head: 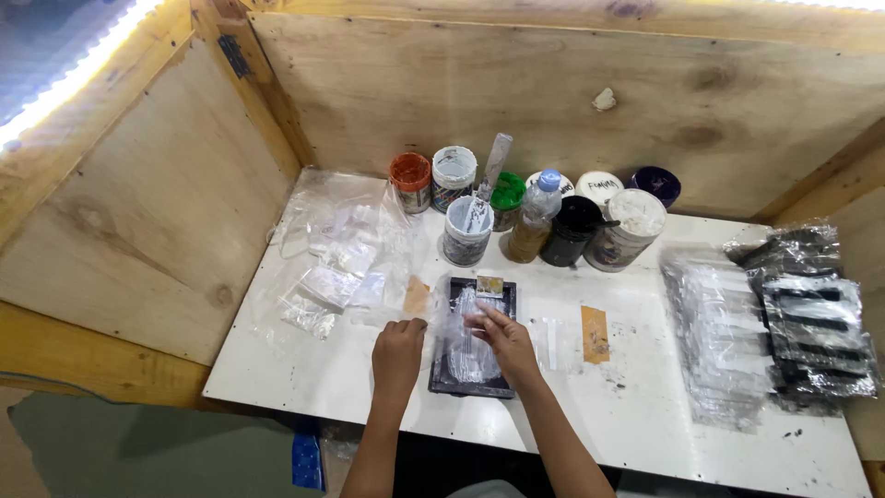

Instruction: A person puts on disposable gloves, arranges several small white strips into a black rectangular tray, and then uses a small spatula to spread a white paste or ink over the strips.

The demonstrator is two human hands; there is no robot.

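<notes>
My left hand [398,349] rests at the left edge of the dark tray [445,380], fingers curled and pinching the edge of the clear plastic bag [466,355] lying over the tray. My right hand [505,337] lies over the tray's right side, fingertips pressed flat on the bag, not closed round it. Beyond the tray stand paint pots [466,231]; right of it, stacked packets [719,332].

1. A dark tray [472,341] lies near the front edge of the table [645,424], a clear plastic bag [466,337] on it.
2. Both hands rest on the tray: left hand [398,353] at its left side, right hand [505,339] at its right.
3. Paint jars [466,231] and a bottle [533,217] cluster along the back edge.
4. Loose bags [336,263] lie toward the back left corner.
5. Stacked packets [719,332] lie at the right edge.
</notes>
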